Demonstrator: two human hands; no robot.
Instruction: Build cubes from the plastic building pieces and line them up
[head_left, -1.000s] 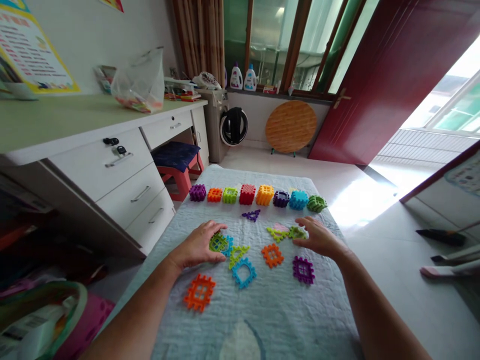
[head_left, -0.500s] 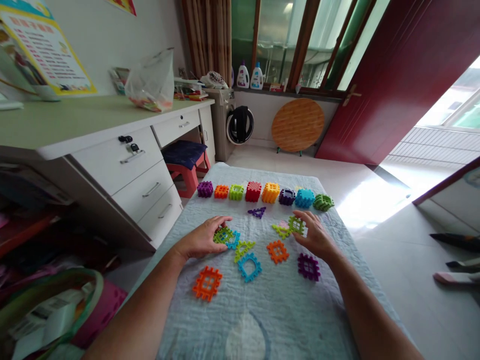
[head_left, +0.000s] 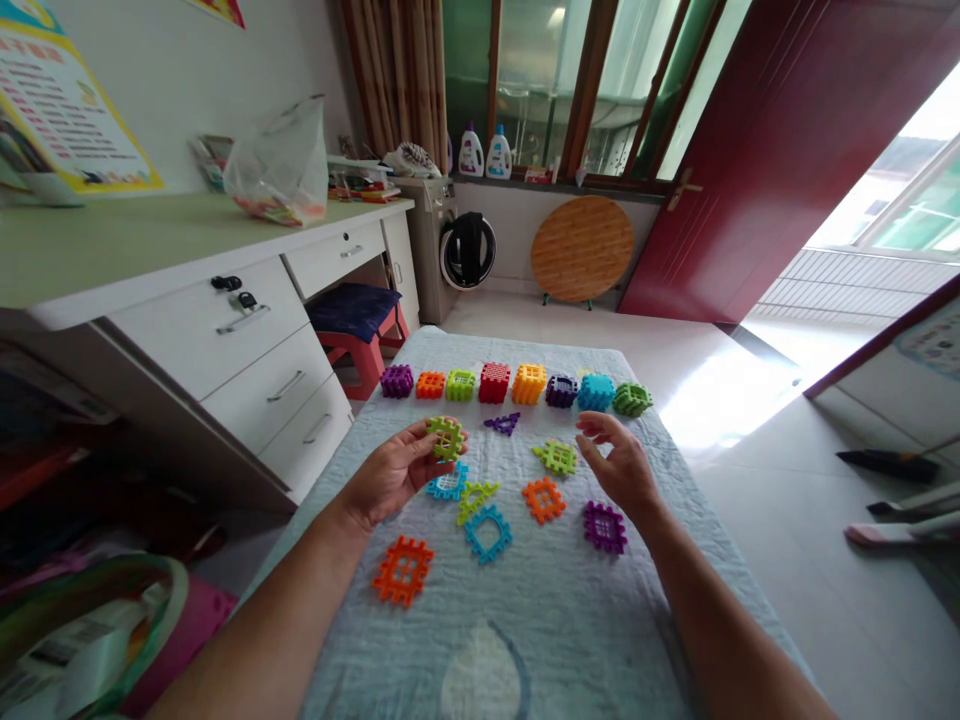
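Observation:
Pinched in my left hand [head_left: 401, 470] is a lime-green square building tile [head_left: 445, 439], raised above a blue square tile [head_left: 450, 482]. My right hand [head_left: 619, 460] is open with nothing in it, fingers apart, beside another green tile [head_left: 559, 458] lying on the cloth. Nearby lie a yellow-green triangle tile [head_left: 475, 501], a blue tile with a round opening [head_left: 488, 534], two orange tiles [head_left: 544, 500], [head_left: 403, 571], a purple tile [head_left: 604, 527] and a dark purple triangle tile [head_left: 502, 424].
Along the far side of the cloth-covered table [head_left: 420, 660] stands a row of tile stacks sorted by colour, among them a red stack [head_left: 495, 383] and a yellow stack [head_left: 529, 384]. A white desk [head_left: 262, 310] is at left, with a red stool [head_left: 360, 350] beside it.
My left hand has lifted the green tile off the blue one. My right hand has let go of its green tile, which now lies on the cloth. The view has shifted slightly.

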